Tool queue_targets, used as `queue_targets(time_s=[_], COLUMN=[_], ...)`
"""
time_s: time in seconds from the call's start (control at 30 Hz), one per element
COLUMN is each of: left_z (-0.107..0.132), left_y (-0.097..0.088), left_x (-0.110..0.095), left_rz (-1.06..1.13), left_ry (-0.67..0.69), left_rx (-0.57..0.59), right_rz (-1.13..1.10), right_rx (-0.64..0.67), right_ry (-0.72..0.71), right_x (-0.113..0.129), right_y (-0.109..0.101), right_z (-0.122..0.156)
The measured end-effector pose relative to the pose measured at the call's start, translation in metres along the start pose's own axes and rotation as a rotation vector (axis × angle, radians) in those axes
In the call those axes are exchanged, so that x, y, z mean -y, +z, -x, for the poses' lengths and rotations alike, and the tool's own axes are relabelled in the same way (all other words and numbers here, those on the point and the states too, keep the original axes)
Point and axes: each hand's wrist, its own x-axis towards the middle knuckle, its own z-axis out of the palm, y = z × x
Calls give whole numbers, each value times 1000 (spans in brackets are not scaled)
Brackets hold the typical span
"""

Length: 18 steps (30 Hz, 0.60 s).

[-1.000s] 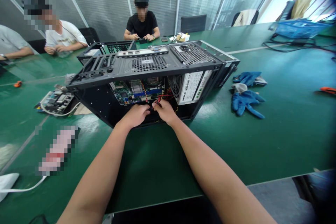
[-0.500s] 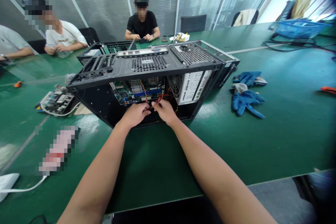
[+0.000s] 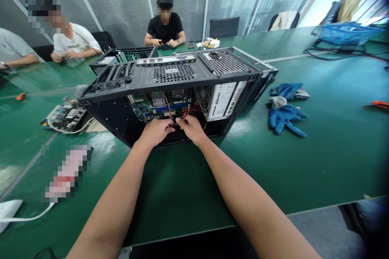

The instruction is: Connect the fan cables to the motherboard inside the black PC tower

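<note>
A black computer case [image 3: 142, 81] lies in front of me, its open side facing me. Inside it are a motherboard [image 3: 144, 107] and, to the right, a white-labelled power supply [image 3: 225, 101] with a fan. My left hand [image 3: 157, 130] and my right hand [image 3: 190, 126] reach into the opening, close together below the board. Both are closed on a bundle of power cables [image 3: 175, 121], with thumbs and fingers pinching it. Red, yellow and black wires [image 3: 193, 111] run from the bundle toward the power supply. The cable ends are hidden by my fingers.
Blue work gloves [image 3: 285, 115] lie right of the case; a loose circuit board [image 3: 68, 115] lies left. A blurred phone-like item [image 3: 68, 174] with a white cable is nearer on the left. A blue basket [image 3: 348, 32] stands far right. Several people sit across the green table [image 3: 328, 149].
Almost nothing differs. My hands stay in the same place on the cables, and the view has shifted very slightly.
</note>
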Motion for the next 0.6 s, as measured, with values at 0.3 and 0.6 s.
queue_targets(time_s=[0.3,0.6], left_z=[1,1], left_y=[5,6], left_x=[1,2], left_rz=[-77,-121], left_ry=[48,-1], left_rx=[-51,-83], right_rz=[-67,-49], right_rx=[-4,-22], right_ry=[19,37], right_x=[0,4], right_y=[1,-1], right_z=[-1,0])
